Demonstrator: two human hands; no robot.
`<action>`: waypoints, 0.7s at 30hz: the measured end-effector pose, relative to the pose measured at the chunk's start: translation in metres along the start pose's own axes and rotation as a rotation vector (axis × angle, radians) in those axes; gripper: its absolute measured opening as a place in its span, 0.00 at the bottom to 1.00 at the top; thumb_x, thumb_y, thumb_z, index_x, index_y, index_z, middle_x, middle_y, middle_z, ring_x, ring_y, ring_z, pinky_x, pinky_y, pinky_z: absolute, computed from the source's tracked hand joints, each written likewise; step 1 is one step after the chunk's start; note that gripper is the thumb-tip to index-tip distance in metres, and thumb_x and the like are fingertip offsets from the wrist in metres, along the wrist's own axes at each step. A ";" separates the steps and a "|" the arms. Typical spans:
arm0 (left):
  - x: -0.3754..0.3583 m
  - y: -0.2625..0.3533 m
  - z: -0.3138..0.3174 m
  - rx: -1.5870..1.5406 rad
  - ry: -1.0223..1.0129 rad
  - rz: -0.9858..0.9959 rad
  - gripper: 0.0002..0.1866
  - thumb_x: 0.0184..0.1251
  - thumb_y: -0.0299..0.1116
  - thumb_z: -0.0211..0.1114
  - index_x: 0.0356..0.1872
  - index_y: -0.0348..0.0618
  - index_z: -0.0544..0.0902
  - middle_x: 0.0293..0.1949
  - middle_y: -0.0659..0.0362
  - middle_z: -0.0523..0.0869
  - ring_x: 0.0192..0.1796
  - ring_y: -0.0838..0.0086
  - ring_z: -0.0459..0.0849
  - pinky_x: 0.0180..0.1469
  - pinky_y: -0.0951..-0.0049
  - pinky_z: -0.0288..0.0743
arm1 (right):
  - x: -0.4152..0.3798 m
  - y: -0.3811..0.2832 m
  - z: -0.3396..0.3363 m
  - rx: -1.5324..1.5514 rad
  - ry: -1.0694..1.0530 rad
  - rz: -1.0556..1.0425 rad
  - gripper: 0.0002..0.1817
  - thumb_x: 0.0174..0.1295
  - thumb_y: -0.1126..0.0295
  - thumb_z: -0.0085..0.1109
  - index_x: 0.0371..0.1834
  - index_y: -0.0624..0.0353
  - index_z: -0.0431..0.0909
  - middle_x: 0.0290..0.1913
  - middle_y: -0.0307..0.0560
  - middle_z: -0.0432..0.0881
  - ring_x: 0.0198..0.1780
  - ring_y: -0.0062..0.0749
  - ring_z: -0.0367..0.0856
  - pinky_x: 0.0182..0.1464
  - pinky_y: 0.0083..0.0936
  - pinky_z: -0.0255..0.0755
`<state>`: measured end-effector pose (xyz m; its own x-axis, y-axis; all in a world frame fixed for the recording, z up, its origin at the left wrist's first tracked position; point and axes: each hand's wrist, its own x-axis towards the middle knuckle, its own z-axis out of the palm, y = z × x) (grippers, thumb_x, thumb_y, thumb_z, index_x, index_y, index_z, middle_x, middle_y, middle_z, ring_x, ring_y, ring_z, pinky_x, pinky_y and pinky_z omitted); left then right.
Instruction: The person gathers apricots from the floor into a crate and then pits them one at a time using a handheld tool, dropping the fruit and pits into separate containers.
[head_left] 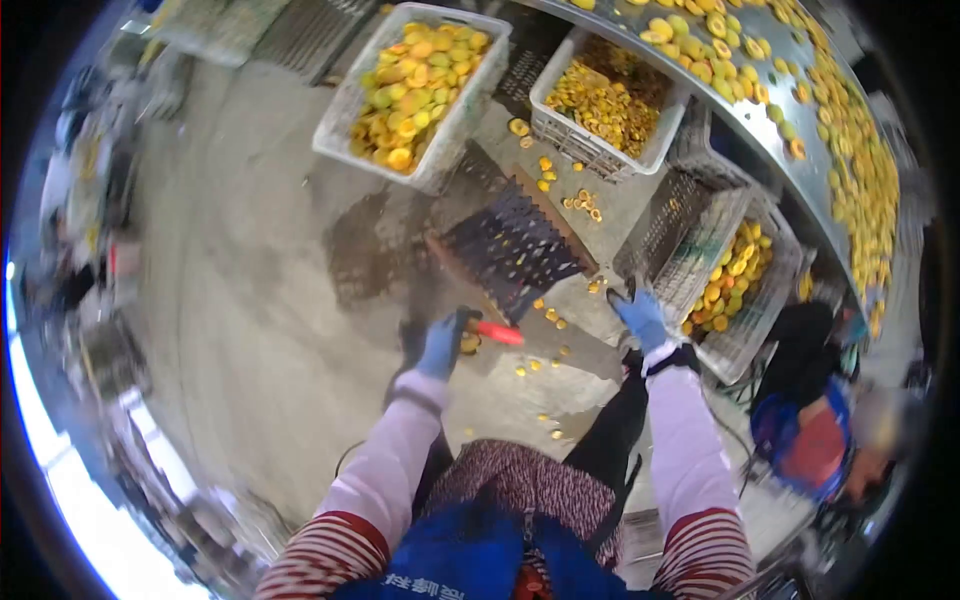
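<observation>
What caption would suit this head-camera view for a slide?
Blue-gloved left hand holds a red-handled tool and fruit; right hand reaches toward a crate of yellow fruit halves.

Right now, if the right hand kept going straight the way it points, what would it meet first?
The right hand, in a blue glove, points up and ahead toward the empty tilted crate just beyond its fingertips. That crate's mesh wall looks like the first thing it would meet, though depth is hard to judge in this view.

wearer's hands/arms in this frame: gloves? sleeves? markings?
Both the left hand and the right hand wear blue gloves. Pale pink sleeve covers run up the forearms, with red-and-white striped sleeves above. The right wrist has a dark band. No markings are legible on gloves or sleeves.
</observation>
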<state>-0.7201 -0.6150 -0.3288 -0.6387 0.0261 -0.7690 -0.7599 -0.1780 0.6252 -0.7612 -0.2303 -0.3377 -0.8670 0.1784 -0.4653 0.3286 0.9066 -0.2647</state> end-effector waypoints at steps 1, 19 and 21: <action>0.036 0.002 -0.020 -0.037 -0.024 0.002 0.18 0.68 0.44 0.56 0.48 0.40 0.79 0.36 0.58 0.84 0.34 0.71 0.84 0.30 0.74 0.77 | 0.021 -0.011 0.017 0.144 0.054 -0.019 0.40 0.53 0.44 0.60 0.66 0.54 0.61 0.59 0.65 0.70 0.60 0.58 0.69 0.60 0.42 0.64; 0.017 0.086 -0.149 0.329 -0.329 0.362 0.17 0.63 0.41 0.60 0.38 0.33 0.79 0.38 0.49 0.82 0.37 0.65 0.82 0.38 0.67 0.78 | -0.030 -0.268 0.114 -0.168 0.343 -0.600 0.17 0.44 0.63 0.60 0.41 0.44 0.75 0.34 0.39 0.71 0.39 0.36 0.73 0.40 0.38 0.69; -0.010 0.080 -0.180 0.287 -0.222 0.297 0.15 0.65 0.40 0.60 0.37 0.35 0.80 0.38 0.49 0.82 0.35 0.65 0.81 0.36 0.69 0.77 | -0.044 -0.302 0.115 -0.112 0.341 -0.704 0.09 0.49 0.65 0.54 0.36 0.45 0.73 0.32 0.38 0.69 0.38 0.32 0.71 0.38 0.36 0.67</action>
<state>-0.7529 -0.8060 -0.2956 -0.8201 0.2309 -0.5235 -0.5231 0.0685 0.8495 -0.7797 -0.5558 -0.3345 -0.9300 -0.3607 0.0702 -0.3642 0.8796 -0.3060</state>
